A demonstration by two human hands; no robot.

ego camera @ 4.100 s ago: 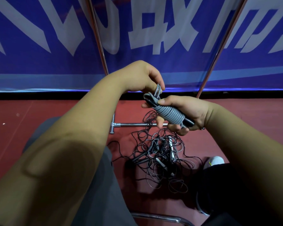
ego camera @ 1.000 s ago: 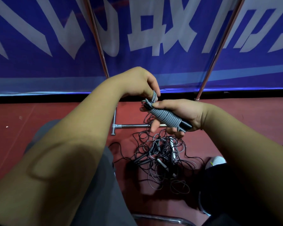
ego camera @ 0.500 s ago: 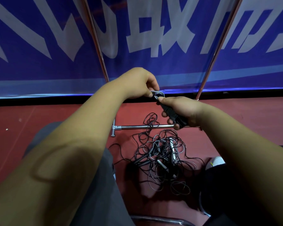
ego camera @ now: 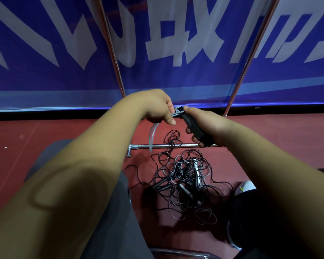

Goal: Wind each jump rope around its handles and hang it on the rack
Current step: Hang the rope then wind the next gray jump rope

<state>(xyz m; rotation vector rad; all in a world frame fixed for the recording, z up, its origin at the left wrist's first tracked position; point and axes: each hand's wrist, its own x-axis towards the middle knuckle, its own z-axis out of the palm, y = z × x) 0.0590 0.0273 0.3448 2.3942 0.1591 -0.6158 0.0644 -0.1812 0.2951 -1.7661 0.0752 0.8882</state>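
Note:
My right hand (ego camera: pixel 204 122) grips a jump rope bundle (ego camera: pixel 193 126), its cord wound tightly round the dark handles. My left hand (ego camera: pixel 157 107) pinches the grey cord (ego camera: pixel 177 114) where it leaves the top of the bundle. A loop of that grey cord (ego camera: pixel 152 136) hangs down below my left hand. On the red floor lies a tangled pile of black and grey jump ropes (ego camera: pixel 183 176). The rack shows as two slanted metal poles (ego camera: pixel 110 47) and a low crossbar (ego camera: pixel 165 146).
A blue banner (ego camera: pixel 45 53) with large white characters stands right behind the rack. My legs in dark trousers (ego camera: pixel 108 212) and a white shoe (ego camera: pixel 245 186) flank the rope pile. A chrome chair edge (ego camera: pixel 178 252) runs along the bottom.
My right hand has turned the bundle so its dark side faces me. My left hand has pulled the cord end out to the left, and a grey loop now hangs beneath it.

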